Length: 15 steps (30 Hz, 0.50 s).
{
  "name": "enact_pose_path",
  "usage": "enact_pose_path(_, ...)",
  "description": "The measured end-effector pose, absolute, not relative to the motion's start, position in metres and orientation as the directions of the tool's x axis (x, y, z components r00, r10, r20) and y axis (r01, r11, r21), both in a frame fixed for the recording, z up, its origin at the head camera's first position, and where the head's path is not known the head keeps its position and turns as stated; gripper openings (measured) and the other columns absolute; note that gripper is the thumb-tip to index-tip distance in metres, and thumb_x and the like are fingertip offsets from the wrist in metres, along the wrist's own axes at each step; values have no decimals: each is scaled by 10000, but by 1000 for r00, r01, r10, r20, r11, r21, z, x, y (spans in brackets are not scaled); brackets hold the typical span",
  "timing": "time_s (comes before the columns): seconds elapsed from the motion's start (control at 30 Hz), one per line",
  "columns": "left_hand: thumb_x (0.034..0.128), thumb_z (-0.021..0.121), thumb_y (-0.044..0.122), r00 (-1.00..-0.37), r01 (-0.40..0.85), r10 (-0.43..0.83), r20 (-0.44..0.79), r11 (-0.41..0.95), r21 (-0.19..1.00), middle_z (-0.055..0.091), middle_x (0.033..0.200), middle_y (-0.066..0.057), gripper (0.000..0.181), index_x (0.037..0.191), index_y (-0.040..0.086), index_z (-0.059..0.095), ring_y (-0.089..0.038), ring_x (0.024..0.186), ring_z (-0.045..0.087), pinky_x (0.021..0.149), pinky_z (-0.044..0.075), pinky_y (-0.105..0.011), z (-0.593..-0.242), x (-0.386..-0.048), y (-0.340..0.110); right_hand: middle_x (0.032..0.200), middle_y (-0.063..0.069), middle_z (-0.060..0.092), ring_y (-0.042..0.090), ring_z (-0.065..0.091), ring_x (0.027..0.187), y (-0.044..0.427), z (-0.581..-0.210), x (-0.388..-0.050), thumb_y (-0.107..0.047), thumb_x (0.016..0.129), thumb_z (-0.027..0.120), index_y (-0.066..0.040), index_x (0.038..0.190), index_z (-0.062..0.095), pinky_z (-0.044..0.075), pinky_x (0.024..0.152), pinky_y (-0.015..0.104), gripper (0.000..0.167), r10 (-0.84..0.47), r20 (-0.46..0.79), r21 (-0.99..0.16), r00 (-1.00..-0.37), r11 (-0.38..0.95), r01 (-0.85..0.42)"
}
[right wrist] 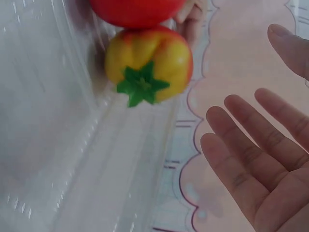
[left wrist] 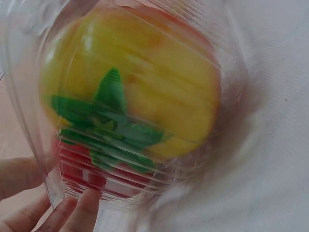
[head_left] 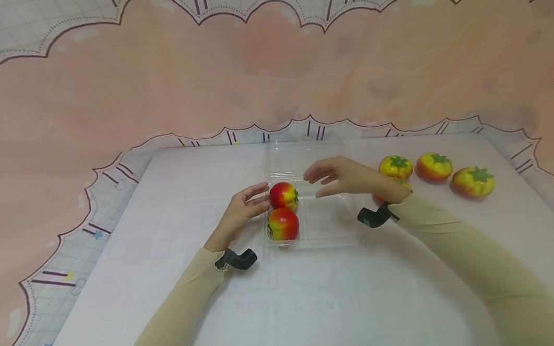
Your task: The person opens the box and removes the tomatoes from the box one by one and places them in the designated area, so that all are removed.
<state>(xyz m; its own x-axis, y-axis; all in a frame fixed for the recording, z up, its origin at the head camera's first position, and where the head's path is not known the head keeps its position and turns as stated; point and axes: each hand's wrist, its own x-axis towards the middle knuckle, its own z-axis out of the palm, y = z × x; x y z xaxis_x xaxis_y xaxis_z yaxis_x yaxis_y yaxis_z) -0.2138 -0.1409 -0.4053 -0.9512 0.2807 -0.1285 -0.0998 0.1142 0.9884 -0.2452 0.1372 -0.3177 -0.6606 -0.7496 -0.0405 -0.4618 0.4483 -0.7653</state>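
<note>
A clear plastic clamshell box (head_left: 328, 238) lies opened on the table, its lid (head_left: 290, 159) spread toward the back. Two red-and-yellow artificial tomatoes (head_left: 283, 224) sit one behind the other in its left part. My left hand (head_left: 241, 211) reaches to the box's left side, its loosely extended fingers (left wrist: 87, 210) touching the clear wall beside the rear fruit. Over the box's right part hovers my right hand (head_left: 348, 177), fingers apart and holding nothing. In the right wrist view, a tomato (right wrist: 149, 63) with a green star-shaped calyx is apart from the fingers (right wrist: 231, 159).
Several more yellow-and-red tomatoes (head_left: 434, 167) lie on the table to the right, one partly hidden behind my right wrist. The white tabletop (head_left: 284, 308) ends at the back against a peach-coloured patterned cloth (head_left: 235, 86).
</note>
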Motion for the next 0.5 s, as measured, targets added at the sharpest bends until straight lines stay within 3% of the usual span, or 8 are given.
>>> enact_pose_path(0.5,901,584,33,-950,-85,291,-115,112,990,399,1464,-159,552,1417,45,387,-327,1312,454,1010,444,-379,-404,-213,-142,1251,147,612,285,584,1169,100,-340,-237,-76,807,719,-16,1227,585,500,979,416,445,-801,-67,-772,-594,419,-478)
